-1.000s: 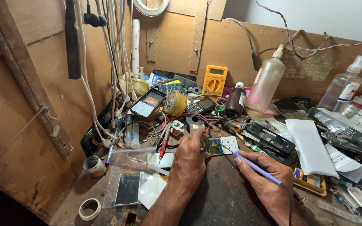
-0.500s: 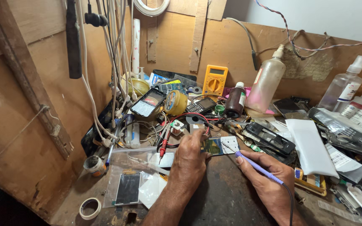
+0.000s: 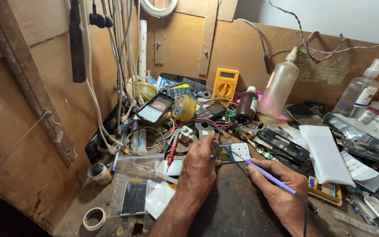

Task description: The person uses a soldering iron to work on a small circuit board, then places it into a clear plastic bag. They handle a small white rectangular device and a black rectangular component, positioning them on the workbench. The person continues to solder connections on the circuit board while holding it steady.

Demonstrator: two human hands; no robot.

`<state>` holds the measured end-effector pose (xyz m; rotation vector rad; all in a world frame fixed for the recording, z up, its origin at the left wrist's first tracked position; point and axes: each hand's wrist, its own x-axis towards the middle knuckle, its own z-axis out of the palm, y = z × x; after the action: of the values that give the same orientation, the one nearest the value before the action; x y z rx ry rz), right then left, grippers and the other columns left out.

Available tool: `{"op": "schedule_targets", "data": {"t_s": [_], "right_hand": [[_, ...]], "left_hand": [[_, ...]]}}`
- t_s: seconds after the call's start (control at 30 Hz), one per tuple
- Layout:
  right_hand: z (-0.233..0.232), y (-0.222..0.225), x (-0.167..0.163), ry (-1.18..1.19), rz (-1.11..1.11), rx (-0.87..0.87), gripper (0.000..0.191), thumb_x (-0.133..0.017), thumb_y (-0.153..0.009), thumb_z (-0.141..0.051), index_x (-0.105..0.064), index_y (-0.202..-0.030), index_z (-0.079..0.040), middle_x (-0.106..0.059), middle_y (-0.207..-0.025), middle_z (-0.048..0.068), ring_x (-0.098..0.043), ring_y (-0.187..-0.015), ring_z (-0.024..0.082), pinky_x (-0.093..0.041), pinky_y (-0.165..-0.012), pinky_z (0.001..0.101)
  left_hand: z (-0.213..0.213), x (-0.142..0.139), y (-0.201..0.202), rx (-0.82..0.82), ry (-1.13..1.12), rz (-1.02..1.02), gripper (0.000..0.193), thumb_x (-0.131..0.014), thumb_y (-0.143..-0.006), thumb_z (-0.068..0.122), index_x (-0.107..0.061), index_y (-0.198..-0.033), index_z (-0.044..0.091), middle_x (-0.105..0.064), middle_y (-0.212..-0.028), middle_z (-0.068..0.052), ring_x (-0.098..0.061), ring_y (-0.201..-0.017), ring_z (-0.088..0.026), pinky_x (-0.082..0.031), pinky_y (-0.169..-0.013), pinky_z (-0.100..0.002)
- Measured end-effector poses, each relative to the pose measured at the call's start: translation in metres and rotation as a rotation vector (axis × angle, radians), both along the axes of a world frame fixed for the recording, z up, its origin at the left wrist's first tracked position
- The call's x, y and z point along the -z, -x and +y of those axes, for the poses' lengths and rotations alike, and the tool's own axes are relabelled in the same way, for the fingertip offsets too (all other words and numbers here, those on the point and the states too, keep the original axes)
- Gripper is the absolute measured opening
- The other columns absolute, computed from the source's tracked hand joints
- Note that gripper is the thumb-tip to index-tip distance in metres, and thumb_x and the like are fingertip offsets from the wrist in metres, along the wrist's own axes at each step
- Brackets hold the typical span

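Head view. The left hand (image 3: pixel 198 169) is laid palm-down, its fingertips pressed on the left end of a small circuit board (image 3: pixel 230 153); nothing is clenched. The right hand (image 3: pixel 281 193), just right of the board, is closed around a purple soldering iron (image 3: pixel 266 174), whose tip is brought to the board. Behind the board, a dark-filled brown bottle (image 3: pixel 245 105) and a pale plastic bottle (image 3: pixel 280 85) are stood upright; a clear spray bottle (image 3: pixel 359 90) is seen far right.
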<state>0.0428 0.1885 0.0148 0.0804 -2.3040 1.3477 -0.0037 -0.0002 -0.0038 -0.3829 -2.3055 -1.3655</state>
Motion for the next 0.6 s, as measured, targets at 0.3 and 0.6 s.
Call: {"op": "schedule_targets", "data": {"t_s": [0.3,0.6], "right_hand": [[0.0005,0.0010,0.0014,0.023,0.025,-0.025,0.026,-0.079,-0.084,-0.011,-0.081,-0.108,-0.002,-0.082,-0.091,0.004,-0.068,-0.078,0.005,-0.055,-0.070,0.0197],[-0.0015,-0.0006,-0.0010,0.015,-0.009,0.009,0.027,-0.079,-0.083,-0.010,-0.081,-0.109,-0.004,-0.083,-0.091,0.005,-0.069,-0.078,0.005,-0.056,-0.069,0.0203]], "left_hand": [[-0.0003,0.0016,0.0012,0.006,-0.016,-0.015,0.056,-0.079,-0.077,-0.003,-0.058,-0.129,0.004,-0.067,-0.107,-0.020,-0.068,-0.103,-0.038,-0.055,-0.087,-0.046],[0.0005,0.0008,0.0015,0.001,-0.005,-0.046,0.060,-0.079,-0.077,-0.002,-0.056,-0.132,0.005,-0.066,-0.108,-0.020,-0.069,-0.103,-0.036,-0.057,-0.087,-0.044]]}}
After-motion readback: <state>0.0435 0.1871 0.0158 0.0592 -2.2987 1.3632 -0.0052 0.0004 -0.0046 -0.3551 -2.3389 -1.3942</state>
